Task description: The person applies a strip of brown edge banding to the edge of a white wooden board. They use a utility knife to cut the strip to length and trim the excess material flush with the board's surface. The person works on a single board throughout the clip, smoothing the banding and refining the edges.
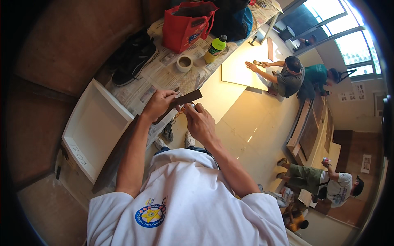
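My left hand (157,105) is closed on a short, flat dark brown strip (189,97), pinched between thumb and fingers. The strip juts out to the right, over the fingers of my right hand (202,123). My right hand is curled just below it, and what its fingertips hold is too small to make out. A long dark brown board (117,153) runs beneath my left forearm, up toward my left hand. Close by is the table (139,88), covered in newspaper.
A white open tray-like box (96,123) stands at left. On the table are dark shoes (130,61), a roll of tape (184,63), a bottle (215,48) and a red bag (174,30). At right, one person (289,78) works over a pale board (236,71); others are nearby.
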A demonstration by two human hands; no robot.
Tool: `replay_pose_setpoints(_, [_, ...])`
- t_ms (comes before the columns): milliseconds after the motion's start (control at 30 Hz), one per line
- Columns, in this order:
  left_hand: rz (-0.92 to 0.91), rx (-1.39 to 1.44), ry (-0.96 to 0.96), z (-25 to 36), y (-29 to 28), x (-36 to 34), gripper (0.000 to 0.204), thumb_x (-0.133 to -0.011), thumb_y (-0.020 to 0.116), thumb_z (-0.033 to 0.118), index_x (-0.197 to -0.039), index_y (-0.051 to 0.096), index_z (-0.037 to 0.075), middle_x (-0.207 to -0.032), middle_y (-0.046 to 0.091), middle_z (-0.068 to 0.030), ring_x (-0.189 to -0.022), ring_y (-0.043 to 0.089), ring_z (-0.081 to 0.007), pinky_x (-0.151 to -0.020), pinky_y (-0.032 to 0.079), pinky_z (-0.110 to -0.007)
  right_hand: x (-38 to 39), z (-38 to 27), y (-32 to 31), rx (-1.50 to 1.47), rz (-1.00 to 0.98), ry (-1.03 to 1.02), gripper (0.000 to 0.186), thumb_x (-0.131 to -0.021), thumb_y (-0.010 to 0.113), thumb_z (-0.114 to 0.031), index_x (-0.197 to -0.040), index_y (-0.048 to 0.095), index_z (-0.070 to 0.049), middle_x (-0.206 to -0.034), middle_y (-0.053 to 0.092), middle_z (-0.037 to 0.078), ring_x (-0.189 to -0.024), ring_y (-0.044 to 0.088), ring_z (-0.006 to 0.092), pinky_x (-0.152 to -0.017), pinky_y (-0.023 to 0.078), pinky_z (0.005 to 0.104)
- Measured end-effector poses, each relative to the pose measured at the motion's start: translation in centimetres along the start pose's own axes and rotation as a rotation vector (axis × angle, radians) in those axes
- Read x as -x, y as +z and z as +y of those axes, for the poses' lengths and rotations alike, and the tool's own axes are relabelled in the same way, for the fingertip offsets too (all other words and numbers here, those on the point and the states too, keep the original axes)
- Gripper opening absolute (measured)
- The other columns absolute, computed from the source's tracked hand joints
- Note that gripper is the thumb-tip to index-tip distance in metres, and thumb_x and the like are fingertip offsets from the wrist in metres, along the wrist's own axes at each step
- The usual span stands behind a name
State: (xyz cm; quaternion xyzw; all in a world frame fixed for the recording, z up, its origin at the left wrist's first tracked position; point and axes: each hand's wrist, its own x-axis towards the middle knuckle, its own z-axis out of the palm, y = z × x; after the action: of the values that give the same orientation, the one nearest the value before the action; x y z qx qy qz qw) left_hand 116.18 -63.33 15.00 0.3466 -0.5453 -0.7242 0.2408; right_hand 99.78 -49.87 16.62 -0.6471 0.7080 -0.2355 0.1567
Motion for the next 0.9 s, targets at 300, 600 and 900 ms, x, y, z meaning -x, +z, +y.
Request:
replay_pose_setpoints(300, [-0.097,-0.035,-0.079,1.4,0.2,0.0,0.026,-0.104,0.063,0.024,-0.109,0.074,0.001,-0.091,0.074,-0.0045,-0.081,0.070,-0.0112,-0.077,0.056,-0.026,0.0,-0.7,-2.4,0.162,-0.103,0.002,0.075,-0.089,0.063,-0.011,-0.156,0.044,-0.041,-0.109,0.057,0.011,-0.090,0.061,0.0342,-0.068,0.053,0.0466])
replay_pose_setpoints(600, [-0.073,0.103,-0.093,-0.1,0.0,-0.1,0.015,-0.102,0.066,0.012,-0.107,0.072,-0.002,-0.095,0.074,-0.0053,-0.085,0.070,-0.0104,-0.077,0.057,-0.025,0.1,0.3,-2.2,0.010,-0.033,0.001,0.071,-0.092,0.066,-0.017,-0.157,0.043,-0.036,-0.102,0.060,0.010,-0.090,0.064,0.0342,-0.068,0.054,0.0468])
replay_pose_setpoints(900, [-0.123,0.037,-0.021,0.6,0.4,0.7,0.018,-0.104,0.065,0.017,-0.110,0.066,0.000,-0.090,0.071,-0.0044,-0.073,0.063,-0.0077,-0.072,0.052,-0.023,-0.7,0.8,-2.3,0.037,0.064,0.004,0.044,-0.095,0.070,-0.032,-0.130,0.058,-0.008,-0.100,0.064,0.010,-0.093,0.068,0.0301,-0.069,0.054,0.0439])
